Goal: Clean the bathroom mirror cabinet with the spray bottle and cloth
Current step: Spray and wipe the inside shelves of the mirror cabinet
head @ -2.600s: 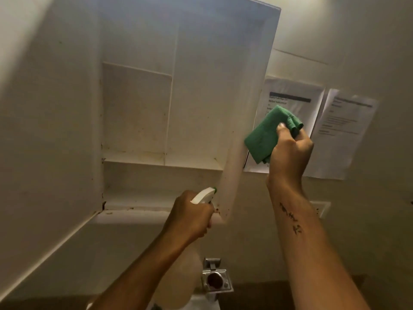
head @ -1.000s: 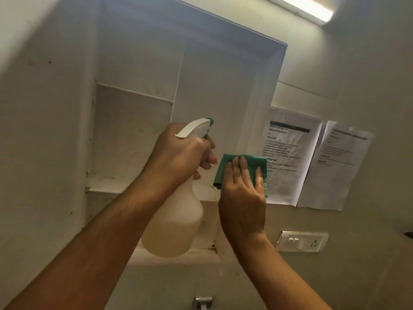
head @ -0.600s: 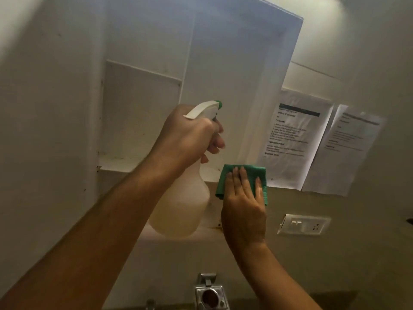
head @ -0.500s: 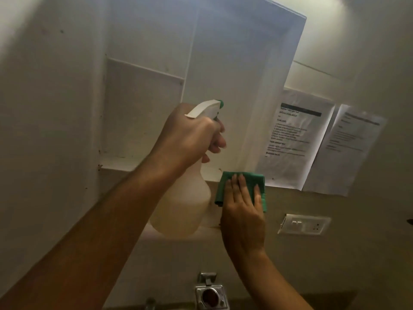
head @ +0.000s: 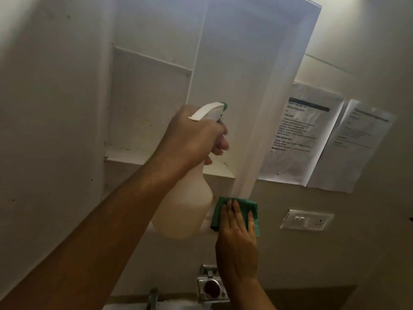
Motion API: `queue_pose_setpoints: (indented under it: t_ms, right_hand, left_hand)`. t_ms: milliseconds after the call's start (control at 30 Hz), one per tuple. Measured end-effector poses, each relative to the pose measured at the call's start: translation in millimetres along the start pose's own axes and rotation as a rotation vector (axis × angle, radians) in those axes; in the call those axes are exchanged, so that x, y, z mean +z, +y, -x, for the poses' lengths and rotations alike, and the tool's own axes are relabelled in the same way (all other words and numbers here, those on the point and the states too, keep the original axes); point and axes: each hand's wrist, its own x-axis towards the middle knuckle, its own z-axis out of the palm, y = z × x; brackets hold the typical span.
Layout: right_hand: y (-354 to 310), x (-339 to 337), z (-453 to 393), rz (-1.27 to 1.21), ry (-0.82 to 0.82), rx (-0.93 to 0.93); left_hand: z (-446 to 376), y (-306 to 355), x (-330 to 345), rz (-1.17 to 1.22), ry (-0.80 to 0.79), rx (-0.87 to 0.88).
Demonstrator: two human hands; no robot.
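At cabinet [head: 257, 86] corner | right hand [head: 238, 240] flat on cloth [head: 251, 205] | left hand [head: 194, 135] grips spray bottle [head: 183, 206]

head view, close, tilted up at cabinet [head: 223, 52]

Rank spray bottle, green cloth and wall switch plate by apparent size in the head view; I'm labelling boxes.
1. spray bottle, though nearest the camera
2. green cloth and wall switch plate: look alike; cloth partly covered by the right hand

Text on wall papers [head: 297, 133] too blurred to read — tap [head: 152, 299] cut off btm.
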Motion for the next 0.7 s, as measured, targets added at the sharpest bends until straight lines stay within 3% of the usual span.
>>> queue_pose_setpoints:
  t_ms: [400,700]
  right_hand:
    - [-17.2,-6.2,11.8,-0.054,-0.183,0.081]
    - [-9.9,-28.5,-0.1,0.021,-0.332,-0.044]
  left_hand:
    - [6.8,4.5,-2.8,0.002,-0.004,0.020]
    - [22.5,-7.0,-4.7,-0.012,-0.027,-0.013]
